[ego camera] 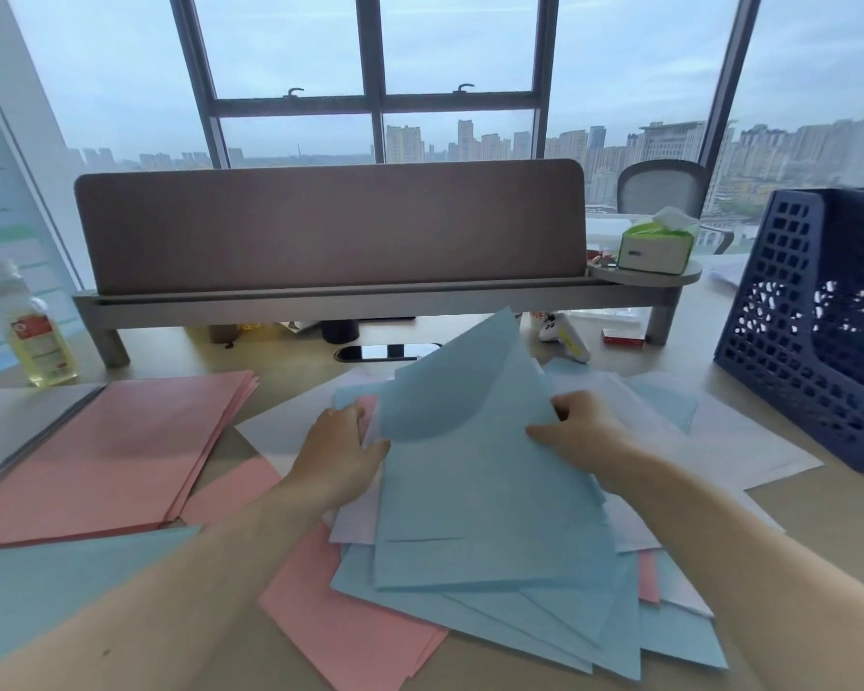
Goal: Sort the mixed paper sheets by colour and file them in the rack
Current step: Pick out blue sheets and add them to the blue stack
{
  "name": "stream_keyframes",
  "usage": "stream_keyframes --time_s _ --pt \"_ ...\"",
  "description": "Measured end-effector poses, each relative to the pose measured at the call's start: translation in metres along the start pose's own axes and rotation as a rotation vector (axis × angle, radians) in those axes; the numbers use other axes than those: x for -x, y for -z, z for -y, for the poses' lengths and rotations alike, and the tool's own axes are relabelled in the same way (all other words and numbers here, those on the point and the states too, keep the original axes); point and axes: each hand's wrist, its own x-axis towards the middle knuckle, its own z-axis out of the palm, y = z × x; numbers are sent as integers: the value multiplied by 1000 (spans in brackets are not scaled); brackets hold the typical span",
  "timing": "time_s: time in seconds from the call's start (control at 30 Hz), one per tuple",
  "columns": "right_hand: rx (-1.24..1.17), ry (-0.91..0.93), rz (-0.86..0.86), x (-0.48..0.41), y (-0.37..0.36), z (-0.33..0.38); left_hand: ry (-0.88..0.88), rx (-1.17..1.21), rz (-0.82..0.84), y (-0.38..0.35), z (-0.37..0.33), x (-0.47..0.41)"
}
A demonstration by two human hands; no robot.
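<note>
We think we are about halfway: the pink stack [106, 451] lies neat, our left hand [340, 451] and right hand [579, 436] grip blue sheets [470, 491], and the mixed pile [360, 635] and rack [789, 341] wait.

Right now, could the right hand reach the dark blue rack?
Probably yes: only flat white sheets lie between the right hand and the rack, though its fingers hold blue sheets.
</note>
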Motion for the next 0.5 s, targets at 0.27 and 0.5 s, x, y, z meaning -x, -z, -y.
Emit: stream_keyframes --time_s 0.27,0.5 --pt "120 -145 20 -2 37 -16 89 41 70 -4 0 -4" --pt "-157 -263 115 -20 32 -7 92 -41 101 -7 -7 -5"
